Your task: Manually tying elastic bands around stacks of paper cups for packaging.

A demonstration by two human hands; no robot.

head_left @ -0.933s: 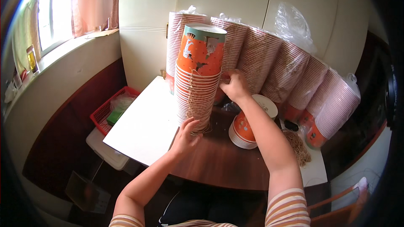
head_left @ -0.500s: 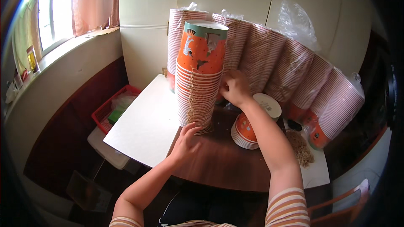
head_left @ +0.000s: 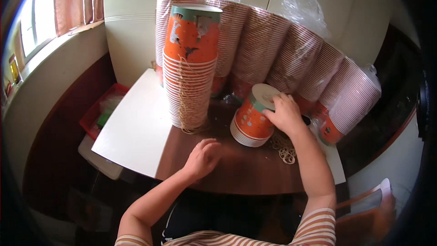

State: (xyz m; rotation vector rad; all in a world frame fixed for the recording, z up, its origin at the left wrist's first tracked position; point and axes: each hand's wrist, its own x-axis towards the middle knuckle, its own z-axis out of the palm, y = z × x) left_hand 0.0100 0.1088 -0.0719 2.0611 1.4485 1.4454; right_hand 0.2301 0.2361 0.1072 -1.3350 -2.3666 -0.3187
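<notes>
A short stack of orange paper tubs (head_left: 251,119), upside down with green-rimmed bases up, stands tilted at the middle right of the table. My right hand (head_left: 287,113) grips its upper right edge, thumb on the side and fingers over the base. Left of it rises a tall upside-down stack of the same tubs (head_left: 193,84), with a string of tan rubber bands (head_left: 184,95) hanging down its side. My left hand (head_left: 201,158), slightly blurred, hovers over the brown tabletop near the front, fingers loosely curved and holding nothing.
Several tall plastic-wrapped tub stacks (head_left: 259,41) line the back of the table (head_left: 132,132). Loose rubber bands (head_left: 287,154) lie right of the short stack. A red basket (head_left: 88,120) sits beyond the left edge; a chair (head_left: 371,209) stands at lower right.
My right hand has moved from behind the tall stack to the short stack and taken hold of it. My left hand has drawn away from the tall stack's foot. The view has shifted.
</notes>
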